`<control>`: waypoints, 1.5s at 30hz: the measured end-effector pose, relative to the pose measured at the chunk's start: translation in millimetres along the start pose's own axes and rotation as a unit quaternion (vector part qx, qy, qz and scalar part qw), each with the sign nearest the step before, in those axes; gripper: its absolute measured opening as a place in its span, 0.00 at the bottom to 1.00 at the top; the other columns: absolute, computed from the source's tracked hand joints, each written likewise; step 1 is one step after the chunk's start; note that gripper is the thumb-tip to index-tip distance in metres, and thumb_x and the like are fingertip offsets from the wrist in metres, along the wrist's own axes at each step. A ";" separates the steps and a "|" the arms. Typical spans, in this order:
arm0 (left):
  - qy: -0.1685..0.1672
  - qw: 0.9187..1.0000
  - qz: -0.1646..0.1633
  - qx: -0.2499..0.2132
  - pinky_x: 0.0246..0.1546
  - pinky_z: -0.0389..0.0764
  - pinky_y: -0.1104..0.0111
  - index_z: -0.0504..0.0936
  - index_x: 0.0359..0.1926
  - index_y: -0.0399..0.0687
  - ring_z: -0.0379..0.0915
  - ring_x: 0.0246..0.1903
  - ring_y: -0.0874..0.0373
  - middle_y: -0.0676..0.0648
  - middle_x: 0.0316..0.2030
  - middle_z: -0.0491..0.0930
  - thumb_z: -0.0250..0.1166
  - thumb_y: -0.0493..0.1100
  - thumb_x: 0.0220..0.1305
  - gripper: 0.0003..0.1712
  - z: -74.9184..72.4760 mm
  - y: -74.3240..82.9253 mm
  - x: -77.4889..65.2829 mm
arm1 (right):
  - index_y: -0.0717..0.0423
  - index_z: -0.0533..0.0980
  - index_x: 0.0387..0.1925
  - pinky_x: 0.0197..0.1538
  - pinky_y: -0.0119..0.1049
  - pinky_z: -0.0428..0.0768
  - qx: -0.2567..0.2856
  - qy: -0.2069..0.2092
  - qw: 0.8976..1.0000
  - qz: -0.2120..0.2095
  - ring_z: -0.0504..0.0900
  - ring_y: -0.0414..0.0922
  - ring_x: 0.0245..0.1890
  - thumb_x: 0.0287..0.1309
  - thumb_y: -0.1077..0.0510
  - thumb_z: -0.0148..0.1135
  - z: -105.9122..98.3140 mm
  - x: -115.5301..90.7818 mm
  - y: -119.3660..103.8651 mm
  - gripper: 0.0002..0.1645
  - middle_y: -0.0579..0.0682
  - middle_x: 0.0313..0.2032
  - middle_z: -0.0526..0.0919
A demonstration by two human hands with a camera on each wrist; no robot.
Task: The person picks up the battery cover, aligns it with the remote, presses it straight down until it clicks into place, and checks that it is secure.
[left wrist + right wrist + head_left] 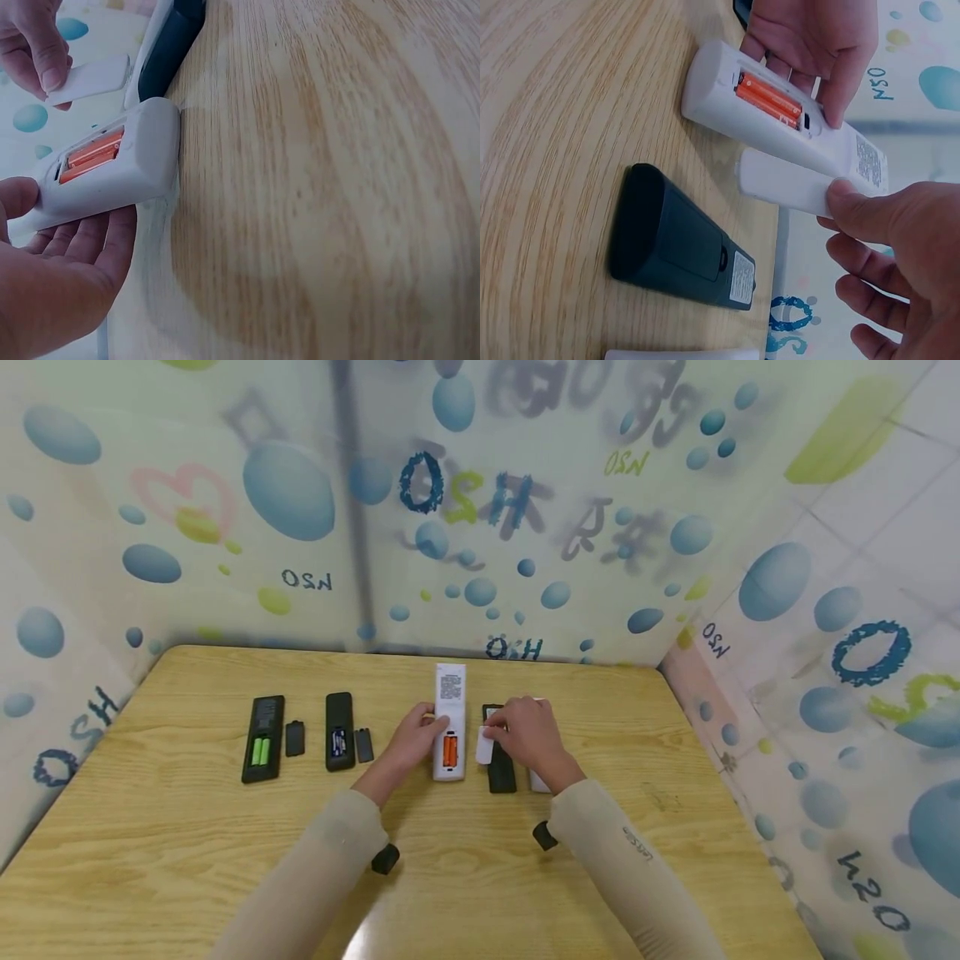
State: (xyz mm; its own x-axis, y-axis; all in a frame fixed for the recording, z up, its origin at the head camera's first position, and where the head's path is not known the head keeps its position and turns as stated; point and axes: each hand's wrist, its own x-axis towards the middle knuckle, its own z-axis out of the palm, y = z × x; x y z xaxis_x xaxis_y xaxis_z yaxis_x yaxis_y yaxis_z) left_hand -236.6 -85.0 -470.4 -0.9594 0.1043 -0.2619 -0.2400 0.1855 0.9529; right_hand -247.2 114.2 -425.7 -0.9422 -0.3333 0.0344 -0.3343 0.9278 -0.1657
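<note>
My left hand (411, 737) grips a white remote control (450, 718) by its side, thumb on the back face and fingers beneath. The remote lies back up, and two orange batteries (769, 100) sit in its uncovered compartment. Between thumb and fingertips, my right hand (531, 732) pinches a white battery cover (786, 180) by one end. The cover is off the remote, just to its right. Under the right hand, a black remote (681, 244) lies back up with its cover on; the hand partly hides it in the head view.
Farther left lie a black remote (257, 718) with green batteries and its loose cover (295, 738), then another black remote (340, 714) beside its cover (363, 746). A white remote (538, 782) is mostly hidden behind the right hand. The wooden table (465, 877) meets a patterned wall.
</note>
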 end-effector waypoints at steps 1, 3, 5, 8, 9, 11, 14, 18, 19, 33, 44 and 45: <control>0.000 1.000 0.000 0.001 0.48 0.76 0.63 0.65 0.65 0.45 0.74 0.50 0.50 0.39 0.56 0.75 0.50 0.51 0.75 0.24 0.1 0.5 -0.1 | 0.37 0.87 0.41 0.61 0.51 0.68 0.000 0.001 1.000 -0.003 0.75 0.43 0.41 0.60 0.44 0.66 -0.5 -0.6 -0.8 0.10 0.40 0.36 0.85; 0.002 1.000 0.000 0.004 0.49 0.76 0.62 0.66 0.65 0.45 0.74 0.50 0.50 0.39 0.56 0.76 0.50 0.51 0.75 0.24 0.1 1.5 -0.6 | 0.37 0.87 0.41 0.61 0.52 0.68 -0.001 0.004 1.000 -0.010 0.76 0.44 0.43 0.59 0.44 0.66 -1.9 -1.7 -2.6 0.11 0.40 0.37 0.86; 0.000 1.000 -0.003 0.006 0.49 0.76 0.62 0.66 0.64 0.46 0.74 0.50 0.50 0.39 0.56 0.76 0.50 0.51 0.75 0.24 -0.5 2.2 -0.8 | 0.38 0.87 0.41 0.61 0.53 0.69 0.000 0.006 1.000 -0.017 0.77 0.44 0.44 0.60 0.44 0.66 -3.9 -3.1 -4.6 0.11 0.40 0.38 0.86; -0.001 1.000 -0.005 0.005 0.48 0.76 0.63 0.66 0.63 0.46 0.74 0.49 0.51 0.39 0.55 0.76 0.51 0.51 0.75 0.23 -1.5 2.4 -1.0 | 0.38 0.87 0.41 0.60 0.52 0.69 0.005 0.008 1.000 -0.026 0.78 0.45 0.46 0.60 0.44 0.66 -6.7 -4.5 -7.8 0.11 0.41 0.39 0.87; -0.001 1.000 -0.005 0.005 0.47 0.76 0.64 0.67 0.62 0.46 0.74 0.49 0.52 0.39 0.55 0.76 0.51 0.51 0.75 0.22 -1.9 2.2 -0.9 | 0.38 0.87 0.41 0.59 0.52 0.70 0.005 0.009 1.000 -0.029 0.79 0.45 0.47 0.60 0.44 0.65 -7.3 -4.8 -8.8 0.11 0.40 0.39 0.87; -0.003 1.000 -0.001 0.004 0.45 0.77 0.66 0.67 0.61 0.44 0.75 0.48 0.52 0.38 0.54 0.77 0.51 0.50 0.75 0.21 -2.6 1.7 -0.7 | 0.37 0.87 0.41 0.58 0.51 0.70 0.008 0.012 0.999 -0.035 0.79 0.45 0.47 0.60 0.44 0.65 -8.2 -5.0 -11.2 0.10 0.40 0.39 0.87; -0.002 1.000 0.004 0.006 0.42 0.77 0.67 0.68 0.60 0.44 0.76 0.48 0.52 0.38 0.54 0.77 0.51 0.49 0.74 0.20 -3.1 1.4 -1.1 | 0.38 0.87 0.39 0.55 0.49 0.71 0.007 0.020 0.999 -0.050 0.79 0.45 0.46 0.60 0.44 0.65 -7.5 -4.3 -15.2 0.10 0.39 0.39 0.87; -0.008 1.000 0.006 0.005 0.43 0.78 0.67 0.68 0.61 0.45 0.77 0.49 0.51 0.38 0.55 0.77 0.51 0.50 0.75 0.20 -5.2 0.7 -0.7 | 0.38 0.87 0.39 0.53 0.48 0.72 0.009 0.030 0.997 -0.073 0.80 0.45 0.45 0.59 0.44 0.65 -5.9 -3.7 -21.8 0.10 0.39 0.38 0.87; -0.011 1.000 0.006 0.004 0.43 0.78 0.67 0.68 0.61 0.45 0.77 0.50 0.51 0.38 0.55 0.77 0.51 0.50 0.75 0.21 -5.9 0.2 -0.4 | 0.38 0.87 0.39 0.53 0.48 0.72 0.012 0.031 0.996 -0.078 0.80 0.45 0.45 0.59 0.44 0.65 -5.6 -3.6 -23.6 0.10 0.39 0.38 0.87; -0.027 1.000 0.000 -0.016 0.46 0.80 0.65 0.68 0.62 0.45 0.77 0.53 0.51 0.38 0.58 0.76 0.51 0.50 0.75 0.22 -10.8 -1.6 2.2 | 0.34 0.87 0.41 0.48 0.45 0.72 0.012 0.062 0.991 -0.116 0.77 0.42 0.36 0.58 0.41 0.65 -0.9 -3.5 -37.5 0.11 0.38 0.34 0.85; -0.029 0.999 -0.003 -0.018 0.48 0.80 0.63 0.67 0.64 0.46 0.75 0.55 0.49 0.38 0.60 0.74 0.49 0.51 0.76 0.23 -11.2 -0.8 0.1 | 0.35 0.87 0.39 0.46 0.43 0.71 0.010 0.063 0.990 -0.127 0.77 0.42 0.37 0.57 0.42 0.66 3.2 -1.6 -39.5 0.10 0.38 0.33 0.85; -0.029 0.999 -0.002 -0.017 0.47 0.80 0.63 0.67 0.64 0.45 0.75 0.55 0.49 0.38 0.60 0.74 0.49 0.50 0.76 0.23 -11.1 -0.8 0.1 | 0.35 0.87 0.39 0.47 0.44 0.71 0.011 0.062 0.990 -0.128 0.77 0.42 0.37 0.57 0.42 0.66 3.3 -1.7 -39.7 0.10 0.38 0.34 0.85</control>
State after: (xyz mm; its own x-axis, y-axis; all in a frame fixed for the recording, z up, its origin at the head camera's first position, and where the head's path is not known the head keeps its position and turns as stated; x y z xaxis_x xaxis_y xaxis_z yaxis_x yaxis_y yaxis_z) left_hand -238.1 -96.0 -469.5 -0.9483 0.1605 -0.2736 -0.2500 0.1527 0.9561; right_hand -232.3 77.4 -422.4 -0.8224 -0.5332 0.1985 -0.5636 0.8111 -0.1565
